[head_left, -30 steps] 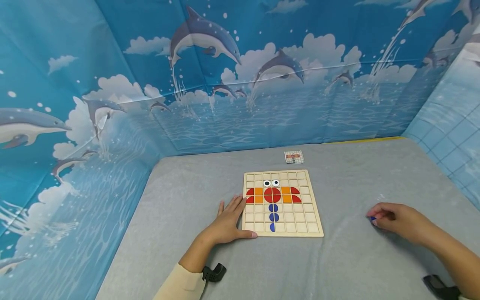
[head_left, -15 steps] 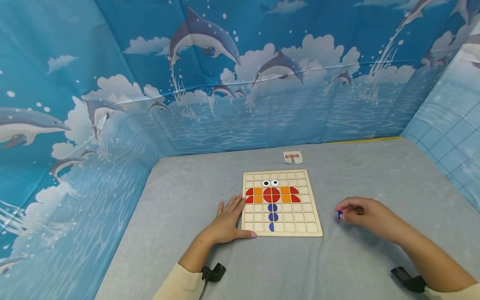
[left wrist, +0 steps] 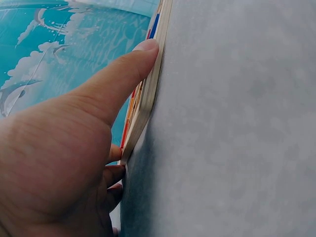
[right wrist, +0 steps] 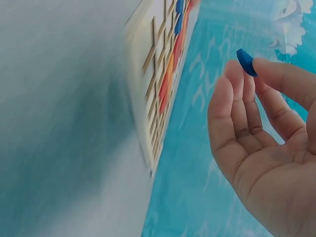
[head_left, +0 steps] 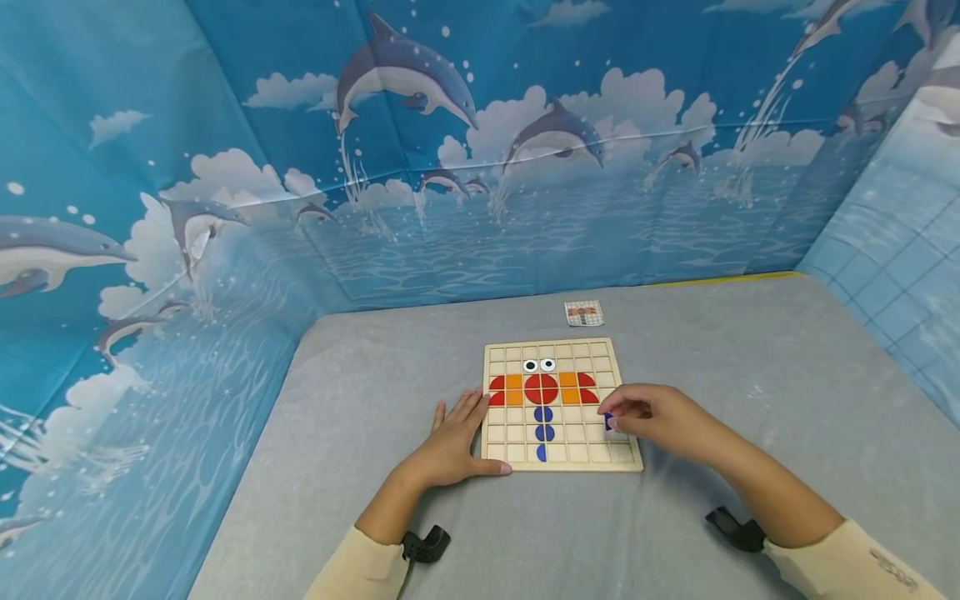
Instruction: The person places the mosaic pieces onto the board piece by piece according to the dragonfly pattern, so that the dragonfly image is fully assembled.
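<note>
A wooden grid board [head_left: 510,457] lies on the table with colored tiles set in its squares. Red quarter-circles [head_left: 542,388], orange squares [head_left: 568,387], two eye discs [head_left: 547,365] and blue half-circles [head_left: 544,432] form a figure on it. My left hand [head_left: 448,446] rests at the board's left side, thumb on the front edge and fingers along the left edge. Between thumb and fingertips my right hand [head_left: 660,421] pinches a small blue tile [right wrist: 246,62], over the board's right part. In the right wrist view the tile shows edge-on, its flat face mostly hidden.
Behind the board lies a small pattern card [head_left: 583,313] showing a similar figure. The grey cloth-covered table [head_left: 375,375] spreads to both sides. A blue dolphin-print curtain [head_left: 420,242] stands along the back and left of the table.
My right hand has come leftward from the right side of the table to the board, carrying the blue tile. The left hand stays at the board's left side.
</note>
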Demonstrator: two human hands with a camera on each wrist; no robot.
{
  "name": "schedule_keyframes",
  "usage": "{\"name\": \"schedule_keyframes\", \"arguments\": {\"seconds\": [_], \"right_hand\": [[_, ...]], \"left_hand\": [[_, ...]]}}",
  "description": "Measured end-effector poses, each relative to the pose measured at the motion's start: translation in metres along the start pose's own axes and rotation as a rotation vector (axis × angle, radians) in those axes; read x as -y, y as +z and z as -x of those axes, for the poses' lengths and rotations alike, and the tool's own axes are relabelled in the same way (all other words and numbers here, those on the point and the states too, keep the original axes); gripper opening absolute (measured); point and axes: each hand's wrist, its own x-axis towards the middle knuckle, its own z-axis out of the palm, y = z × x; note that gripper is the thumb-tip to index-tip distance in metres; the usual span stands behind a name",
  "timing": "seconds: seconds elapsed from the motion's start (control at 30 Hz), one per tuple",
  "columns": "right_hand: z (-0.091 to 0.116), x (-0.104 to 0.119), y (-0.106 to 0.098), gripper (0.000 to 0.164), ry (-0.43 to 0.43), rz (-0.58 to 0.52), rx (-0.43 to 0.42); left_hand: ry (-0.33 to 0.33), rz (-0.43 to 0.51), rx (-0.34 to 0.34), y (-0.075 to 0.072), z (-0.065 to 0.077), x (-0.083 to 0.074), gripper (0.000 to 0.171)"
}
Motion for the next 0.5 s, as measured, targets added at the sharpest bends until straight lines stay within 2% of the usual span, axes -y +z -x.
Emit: {"name": "schedule_keyframes", "arguments": {"seconds": [0.23,0.5], "right_hand": [[-0.018,0.013,0.018,0.014,-0.053,0.023,0.021],[-0.030,0.014,0.034,0.009,-0.096,0.011,0.060]], "left_hand": [[-0.004,-0.005,0.002,0.000,0.000,0.000,0.118],[-0.007,-0.011,0.003,0.000,0.000,-0.001,0.118]]}}
